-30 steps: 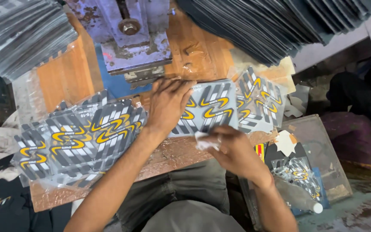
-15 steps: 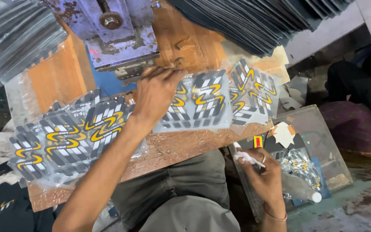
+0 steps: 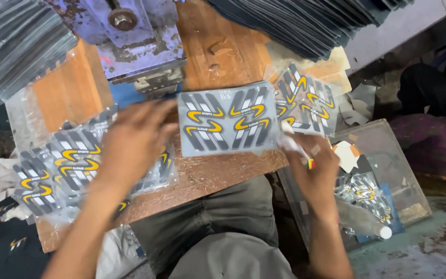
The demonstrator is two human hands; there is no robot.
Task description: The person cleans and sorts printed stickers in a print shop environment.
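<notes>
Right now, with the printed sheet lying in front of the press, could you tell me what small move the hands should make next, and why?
Probably slide the printed sheet up under the press. It lies flat on the wooden bench just right of the press foot; the right hand touches its right edge, and the blurred left hand hovers over the stack of sheets to its left.

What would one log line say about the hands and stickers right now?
left hand over left sticker pile | right hand at edge of grey sheet on bench | tray at right

A worn wooden workbench stands over a stained, greenish concrete floor.
</notes>
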